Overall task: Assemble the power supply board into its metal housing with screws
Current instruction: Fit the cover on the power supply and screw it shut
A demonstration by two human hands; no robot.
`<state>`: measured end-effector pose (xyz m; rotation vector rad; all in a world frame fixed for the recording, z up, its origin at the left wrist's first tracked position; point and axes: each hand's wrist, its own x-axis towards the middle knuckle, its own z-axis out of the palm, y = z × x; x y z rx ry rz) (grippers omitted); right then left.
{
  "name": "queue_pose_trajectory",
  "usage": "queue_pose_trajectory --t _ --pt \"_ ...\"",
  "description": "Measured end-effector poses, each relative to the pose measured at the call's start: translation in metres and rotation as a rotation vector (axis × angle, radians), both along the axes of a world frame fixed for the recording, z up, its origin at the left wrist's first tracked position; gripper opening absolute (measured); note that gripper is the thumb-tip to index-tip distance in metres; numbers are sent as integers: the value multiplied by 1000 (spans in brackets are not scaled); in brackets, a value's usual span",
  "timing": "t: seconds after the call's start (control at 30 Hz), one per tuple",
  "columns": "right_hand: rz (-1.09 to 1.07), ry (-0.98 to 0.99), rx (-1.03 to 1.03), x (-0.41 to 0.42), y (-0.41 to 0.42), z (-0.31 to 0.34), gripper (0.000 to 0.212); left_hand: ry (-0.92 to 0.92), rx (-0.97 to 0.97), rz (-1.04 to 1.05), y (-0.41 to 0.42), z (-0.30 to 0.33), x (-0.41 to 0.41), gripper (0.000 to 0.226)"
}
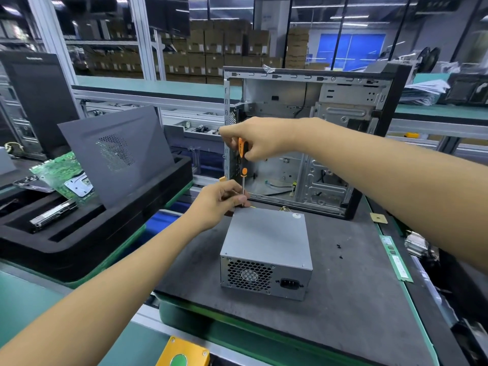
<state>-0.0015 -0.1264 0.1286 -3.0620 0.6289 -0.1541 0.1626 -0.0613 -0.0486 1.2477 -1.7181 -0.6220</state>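
Now I see the screwdriver [243, 165] standing almost upright, its long axis running from the right hand [260, 140] down to the left hand [224, 199]. My right hand is curled round the orange and black handle from above. My left hand pinches the thin shaft close to the tip, fingers bent; whether a screw sits there I cannot tell. The tip is just at the far left corner of the housing [266, 247], which lies directly below and slightly toward me from both hands. The housing rests closed on the dark mat [356, 286], near its far edge, fan grille facing me. I judge the left hand is nearer to this corner, so it guides the tip. Some loose screws [338, 247] lie on the mat to the right of the housing.
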Motion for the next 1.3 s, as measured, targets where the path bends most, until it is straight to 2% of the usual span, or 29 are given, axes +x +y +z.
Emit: queue_pose_trajectory --t 0.13,0.27,0.33,0.47,0.53,0.63,0.77,0.83,0.9,0.97,1.07,1.17,1.23,1.3 --pt "2 8 24 7 2 0 18 21 31 -3 3 -1 -2 8" --pt "-39 83 -209 12 -3 -2 22 2 12 52 1 4 -11 4" --pt "-45 116 -150 12 -3 2 19 3 -26 96 1 3 -15 10" --pt "37 112 -88 9 1 8 30 72 -2 106 3 -4 -19 12" --pt "32 96 -49 9 3 9 22 79 19 90 4 -4 -17 15" --pt "-30 106 -198 10 2 9 20 80 66 36 5 2 -16 14" --pt "-56 129 -333 11 1 5 23 92 -60 142 7 6 -21 7" --pt "-56 152 -266 10 2 6 14 95 -86 159 7 4 -24 10" --pt "-15 134 -139 10 4 9 19 139 -84 133 7 3 -24 11" --pt "31 116 -119 11 7 10 21 176 -78 99 10 3 -24 13" --pt "1 114 -84 11 8 11 13 162 -14 59 12 6 -22 17" --pt "-91 154 -221 11 4 11 16 123 40 40 11 14 -21 17" --pt "-144 171 -287 10 1 11 23 139 -1 128 9 13 -23 12" --pt "-157 177 -267 7 -1 9 21 150 -50 225 9 8 -28 13"
